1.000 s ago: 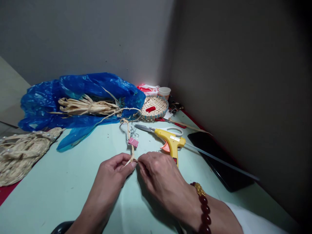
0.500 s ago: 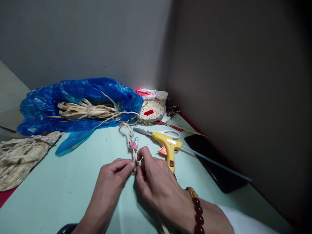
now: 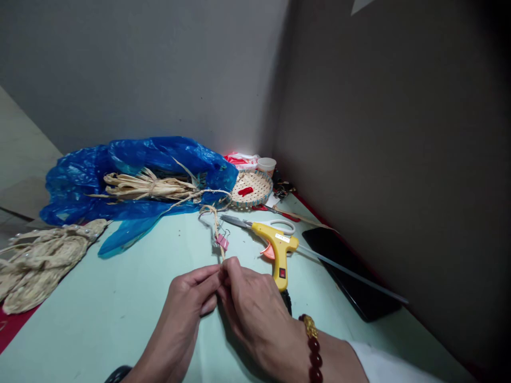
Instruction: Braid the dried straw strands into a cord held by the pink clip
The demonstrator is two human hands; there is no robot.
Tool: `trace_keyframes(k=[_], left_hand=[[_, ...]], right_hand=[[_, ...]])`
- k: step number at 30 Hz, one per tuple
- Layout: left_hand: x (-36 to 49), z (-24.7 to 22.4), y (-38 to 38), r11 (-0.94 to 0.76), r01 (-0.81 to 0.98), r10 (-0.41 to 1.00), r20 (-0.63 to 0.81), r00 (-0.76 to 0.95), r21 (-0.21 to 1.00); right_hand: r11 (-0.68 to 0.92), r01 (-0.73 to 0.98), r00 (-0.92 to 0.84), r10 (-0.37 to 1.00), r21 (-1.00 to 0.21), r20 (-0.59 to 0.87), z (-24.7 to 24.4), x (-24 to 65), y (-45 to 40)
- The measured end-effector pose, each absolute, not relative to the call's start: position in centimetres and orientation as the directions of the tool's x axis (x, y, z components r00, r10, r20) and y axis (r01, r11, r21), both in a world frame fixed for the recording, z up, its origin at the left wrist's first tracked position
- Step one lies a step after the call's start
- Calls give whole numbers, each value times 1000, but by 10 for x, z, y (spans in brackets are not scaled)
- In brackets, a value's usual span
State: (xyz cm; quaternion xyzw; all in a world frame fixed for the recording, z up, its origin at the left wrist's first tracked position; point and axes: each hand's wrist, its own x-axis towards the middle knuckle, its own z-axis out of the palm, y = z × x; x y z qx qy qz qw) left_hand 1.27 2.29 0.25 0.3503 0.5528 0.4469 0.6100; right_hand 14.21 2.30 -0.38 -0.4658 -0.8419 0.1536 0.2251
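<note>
A thin strand of pale straw fibre (image 3: pixel 216 221) runs down the table toward me, with a pink binder clip (image 3: pixel 222 242) fastened on it. My left hand (image 3: pixel 195 290) pinches the near end of the strand between thumb and fingers. Right against it, my right hand (image 3: pixel 247 303) is closed on the same end, its fingertips touching the left ones. The bit of strand between the fingers is mostly hidden. Just right of my right hand lies a yellow glue gun (image 3: pixel 280 250) with a long glue stick in its back.
Behind are a blue plastic bag (image 3: pixel 80 178) with a straw bundle (image 3: pixel 149 186), a woven basket (image 3: pixel 259 186) and a paper cup (image 3: pixel 266 166). Scissors (image 3: pixel 235 221) lie beyond the glue gun, a black phone (image 3: pixel 351 276) at right, woven straw pieces (image 3: pixel 51 266) at left.
My right hand's raised fingers have come down onto the strand and closed against my left fingertips. The view has shifted slightly, so the scene sits a little lower.
</note>
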Motion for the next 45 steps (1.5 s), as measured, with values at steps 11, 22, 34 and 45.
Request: trace_keyframes(k=[11, 22, 34, 45], left_hand=[[4, 4, 25, 355, -318, 923, -384, -31, 879], [5, 1, 26, 236, -121, 961, -250, -117, 964], [-3, 1, 24, 92, 294, 994, -70, -86, 951], [-1, 15, 20, -43, 709, 999, 53, 8, 704]], right_hand=[[308, 468, -393, 912, -828, 117, 13, 153, 45], [163, 304, -451, 892, -939, 9, 5, 157, 53], [59, 194, -371, 928, -979, -18, 1, 145, 52], [56, 346, -253, 967, -937, -35, -1, 140, 50]])
